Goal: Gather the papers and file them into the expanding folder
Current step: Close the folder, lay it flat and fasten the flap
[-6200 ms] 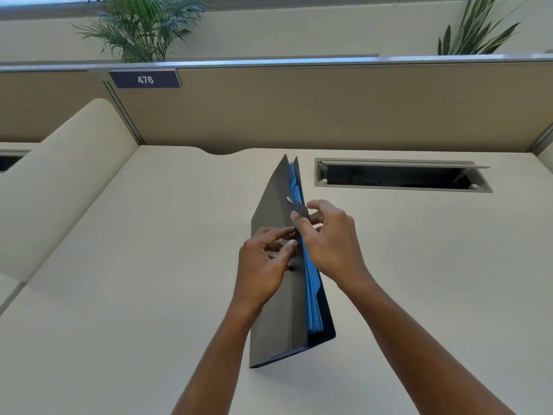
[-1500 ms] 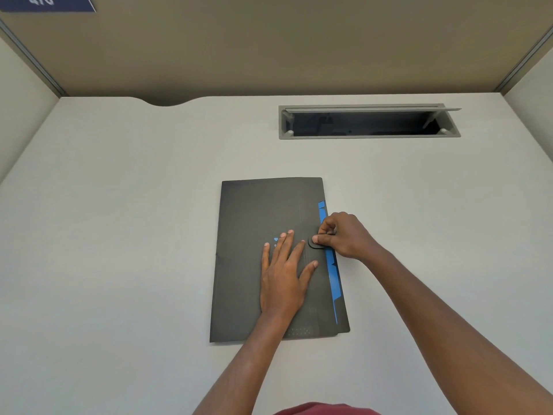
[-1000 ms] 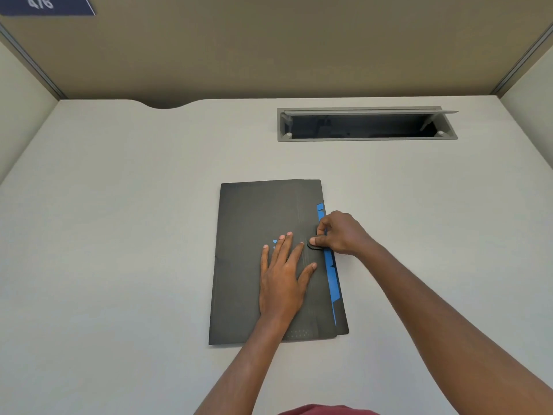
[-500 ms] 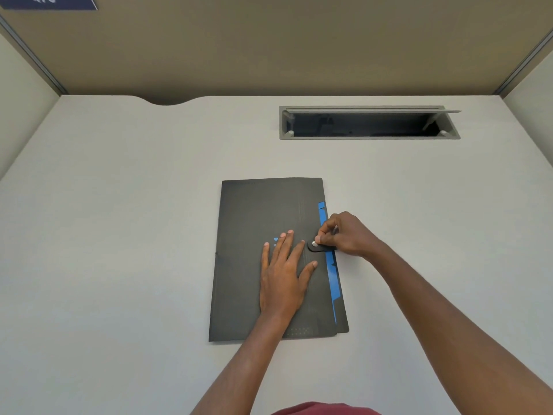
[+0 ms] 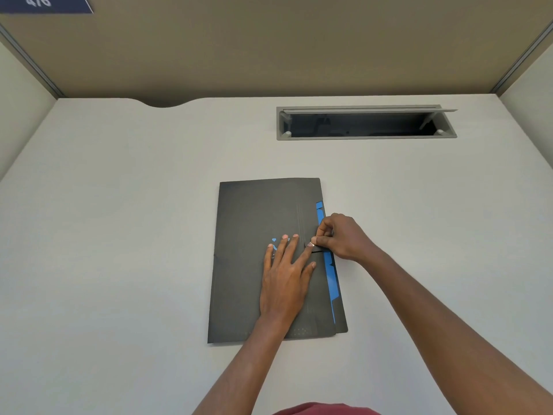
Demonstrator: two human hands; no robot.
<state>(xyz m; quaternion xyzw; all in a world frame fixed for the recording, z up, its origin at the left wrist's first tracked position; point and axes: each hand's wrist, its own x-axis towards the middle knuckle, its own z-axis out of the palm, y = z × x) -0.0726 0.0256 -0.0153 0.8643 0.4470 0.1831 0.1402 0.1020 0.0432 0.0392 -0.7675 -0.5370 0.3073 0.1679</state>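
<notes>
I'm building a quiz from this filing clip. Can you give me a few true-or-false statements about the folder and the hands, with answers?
1. The folder lies flat on the desk. True.
2. The left hand grips the folder's edge. False: it rests flat on the cover, fingers straight.
3. The right hand pinches the closure tab at the folder's right edge. True.
4. Loose papers lie on the desk beside the folder. False: none show; only blue dividers peek out along the folder's right edge.
</notes>
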